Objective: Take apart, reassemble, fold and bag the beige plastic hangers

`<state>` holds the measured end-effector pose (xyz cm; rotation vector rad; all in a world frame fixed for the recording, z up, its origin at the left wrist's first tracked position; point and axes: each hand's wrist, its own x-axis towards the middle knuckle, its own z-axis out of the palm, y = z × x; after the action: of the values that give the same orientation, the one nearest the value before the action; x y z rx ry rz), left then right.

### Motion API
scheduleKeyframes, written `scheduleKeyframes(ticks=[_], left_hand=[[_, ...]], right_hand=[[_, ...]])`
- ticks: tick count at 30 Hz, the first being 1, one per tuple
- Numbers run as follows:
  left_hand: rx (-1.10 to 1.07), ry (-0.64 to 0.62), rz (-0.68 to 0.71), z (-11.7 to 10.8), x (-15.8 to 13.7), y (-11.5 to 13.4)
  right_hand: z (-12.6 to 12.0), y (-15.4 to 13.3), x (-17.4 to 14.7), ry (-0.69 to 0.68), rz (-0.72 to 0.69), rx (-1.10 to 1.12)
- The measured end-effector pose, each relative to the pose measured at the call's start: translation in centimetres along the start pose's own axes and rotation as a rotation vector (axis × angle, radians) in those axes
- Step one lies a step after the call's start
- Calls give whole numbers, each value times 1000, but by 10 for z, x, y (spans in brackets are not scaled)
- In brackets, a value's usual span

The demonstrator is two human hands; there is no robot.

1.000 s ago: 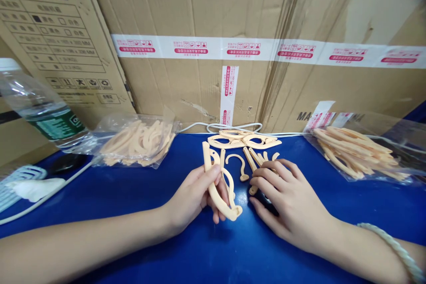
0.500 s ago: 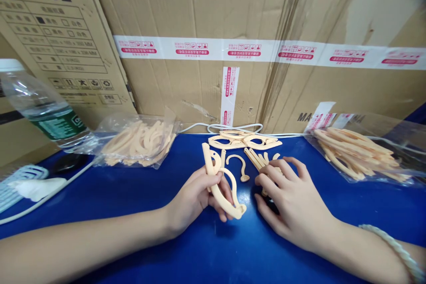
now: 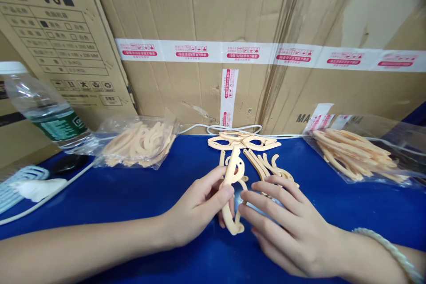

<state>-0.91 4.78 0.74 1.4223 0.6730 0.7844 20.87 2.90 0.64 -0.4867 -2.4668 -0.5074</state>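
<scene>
My left hand (image 3: 206,202) is closed around a beige plastic folding hanger (image 3: 229,208), thumb in front, with the hanger standing nearly upright. Its curved hook part bows out on the right side. My right hand (image 3: 289,222) comes in from the right with fingers stretched out and apart. Its fingertips reach the hanger's right edge; whether they touch it I cannot tell. Behind that hand lie loose beige hanger arms and hooks (image 3: 274,168), partly covered by its fingers. A few folded hangers (image 3: 244,140) lie at the back of the blue table (image 3: 159,248).
Clear bags of hanger parts lie at the left (image 3: 140,142) and right (image 3: 359,155). A water bottle (image 3: 49,111) leans at the far left, near a black object (image 3: 69,163) and a white cable (image 3: 63,191). Cardboard boxes (image 3: 199,13) wall off the back.
My left hand has shifted right with the hanger, tilting it more upright. My right hand has moved from the loose parts toward me and left, up to the hanger.
</scene>
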Motion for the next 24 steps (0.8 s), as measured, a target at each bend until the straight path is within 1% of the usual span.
scheduleKeyframes(ticks=[2, 4, 7, 8, 10, 12, 13, 16, 18, 21, 22, 24], left_hand=[[6, 38, 12, 0, 1, 1], [34, 93, 25, -1, 2, 1], [125, 168, 56, -4, 2, 0], [165, 184, 67, -4, 2, 0], [239, 182, 82, -5, 1, 0], [292, 164, 85, -6, 1, 0], [305, 159, 87, -6, 1, 0], [321, 187, 99, -5, 1, 2], [364, 222, 115, -5, 1, 4], [572, 242, 207, -6, -2, 4], [657, 229, 248, -6, -3, 3], [822, 180, 319, -7, -4, 1]], right_hand=[[0, 0, 1, -7, 30, 15], [-2, 0, 2, -3, 78, 76], [-8, -2, 3, 38, 280, 244], [-9, -3, 3, 30, 352, 304], [-11, -5, 1, -25, 453, 424], [-10, -5, -2, -73, 492, 545], [-9, -5, -3, -61, 508, 605], [-6, -2, -5, 61, 589, 734], [-4, 0, -3, 176, 686, 784], [1, 2, 1, 337, 823, 916], [4, 3, 1, 351, 853, 993], [9, 3, 2, 301, 899, 1167]])
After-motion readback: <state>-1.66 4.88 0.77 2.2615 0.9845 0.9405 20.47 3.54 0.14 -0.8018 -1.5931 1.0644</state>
